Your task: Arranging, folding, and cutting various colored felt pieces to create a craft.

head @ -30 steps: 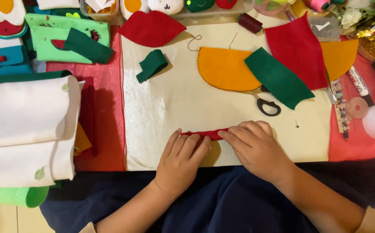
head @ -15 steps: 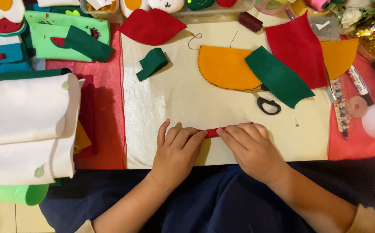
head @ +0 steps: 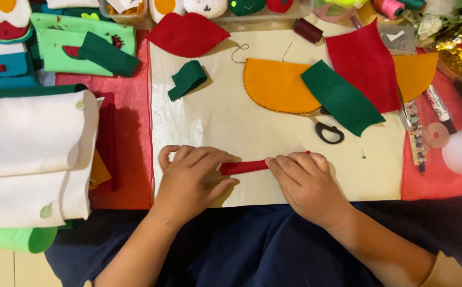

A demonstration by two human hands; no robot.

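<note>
Both hands press flat on a narrow red felt strip (head: 244,167) lying on the cream sheet (head: 204,122), below the scissors (head: 326,129): left hand (head: 191,178) on its left end, right hand (head: 305,183) on its right. To work it well, I judge even fingertip pressure keeps the strip straight.

Bare cream sheet (head: 215,122) lies open just beyond both hands, wide enough for a hand to pass. Farther out from the left hand (head: 191,178) sits a curled green felt scrap (head: 187,78). Beyond the right hand (head: 305,180), black-handled scissors (head: 326,129), an orange felt half-round (head: 276,85) and a green felt strip (head: 342,98) block the way. A white felt roll (head: 29,154) crowds the left hand's outer side
</note>
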